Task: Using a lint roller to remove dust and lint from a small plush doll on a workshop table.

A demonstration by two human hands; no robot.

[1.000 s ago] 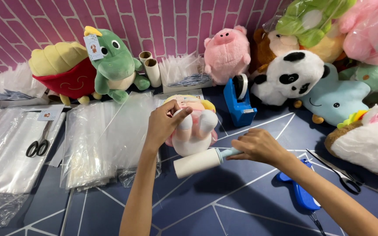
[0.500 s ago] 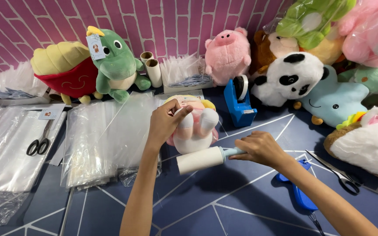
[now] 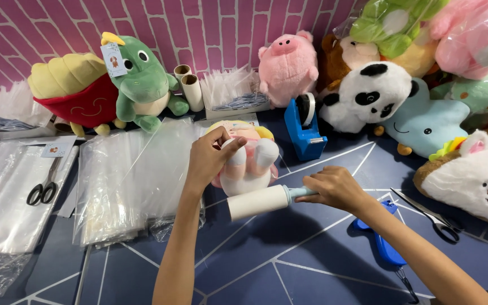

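Lint roller point(image 3: 257, 201) in right hand point(image 3: 334, 188), under plush toy point(image 3: 248, 158).

The left hand point(image 3: 210, 158) grips a soft toy point(image 3: 247, 161) of fluffy pink and white plush cloth. The right hand point(image 3: 334, 189) holds a lint roller point(image 3: 258, 202), its roll matt white paper, its handle smooth pale plastic. The bags point(image 3: 131, 181) are thin, clear, glossy plastic film. The scissors point(image 3: 43, 189) have matt black plastic grips. The tape dispenser point(image 3: 303, 130) is shiny blue plastic. The desk point(image 3: 289, 265) looks smooth and matt, dark blue.
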